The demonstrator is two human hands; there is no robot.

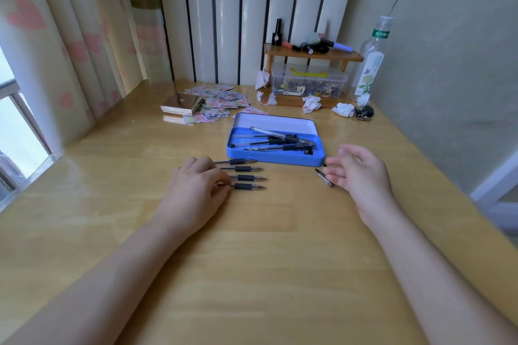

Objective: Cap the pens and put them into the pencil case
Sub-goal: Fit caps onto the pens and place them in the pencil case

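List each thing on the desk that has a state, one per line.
Pencil case: open, lid back, several pens inside.
Four pens: on the desk, uncapped, side by side.
Cap: loose on the desk by the right hand.
Left hand: resting on the pens' ends.
Right hand: open, empty.
Bottle: upright, capped.

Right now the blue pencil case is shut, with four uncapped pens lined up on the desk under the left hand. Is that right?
Not quite. In the head view the blue pencil case is open, lid tipped back, with several pens inside. The rest stands: four uncapped pens lie in a row on the desk under the left hand.
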